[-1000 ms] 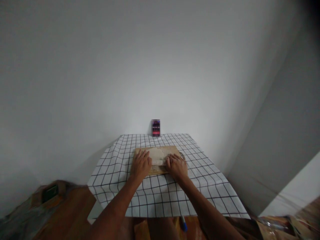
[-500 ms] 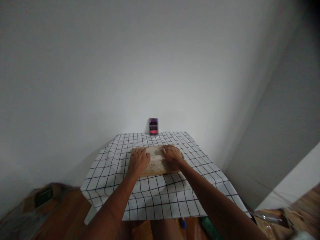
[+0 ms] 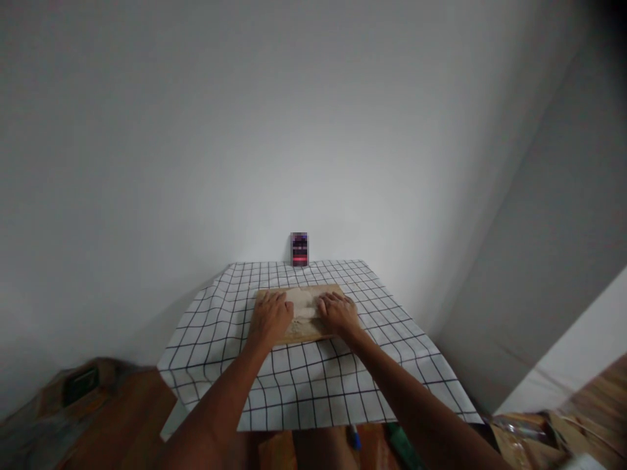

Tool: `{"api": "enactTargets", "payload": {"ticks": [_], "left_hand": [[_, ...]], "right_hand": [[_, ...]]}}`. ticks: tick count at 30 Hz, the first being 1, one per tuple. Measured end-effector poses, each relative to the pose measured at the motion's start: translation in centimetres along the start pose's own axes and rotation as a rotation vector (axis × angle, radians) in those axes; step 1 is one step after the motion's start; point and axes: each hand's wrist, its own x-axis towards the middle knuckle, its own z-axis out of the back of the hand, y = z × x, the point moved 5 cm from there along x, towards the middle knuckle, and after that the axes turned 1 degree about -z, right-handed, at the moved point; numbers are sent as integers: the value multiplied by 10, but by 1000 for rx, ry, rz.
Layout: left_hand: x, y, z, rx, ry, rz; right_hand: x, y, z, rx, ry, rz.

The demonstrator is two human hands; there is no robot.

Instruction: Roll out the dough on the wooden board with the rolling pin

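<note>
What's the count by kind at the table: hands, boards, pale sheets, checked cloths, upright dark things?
Hands: 2 (left hand, right hand)
Wooden board: 1
Pale sheet: 1
Checked cloth: 1
Upright dark thing, pixelated: 1
Total: 6

A cloth-covered table (image 3: 210, 326) spreads under and around both hands. Its white tablecloth (image 3: 392, 333), ruled with thin black grid lines, is rumpled outward from the left hand (image 3: 271, 316) and flatter to the outer side of the right hand (image 3: 339, 312). Directly on the cloth lies a flat, pale wooden board (image 3: 304, 331), running beneath both hands. Well beyond the hands, at the far edge, a small dark rectangular item (image 3: 300, 249) stands upright, its face pixelated.
</note>
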Motion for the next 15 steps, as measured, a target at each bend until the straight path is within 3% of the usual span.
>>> {"api": "enactTargets", "payload": {"ticks": [8, 15], "left_hand": [[17, 5, -9, 70, -29, 62], [14, 3, -7, 60, -21, 81]], "right_hand": [[46, -5, 1, 44, 68, 49], [44, -2, 5, 65, 73, 48]]}}
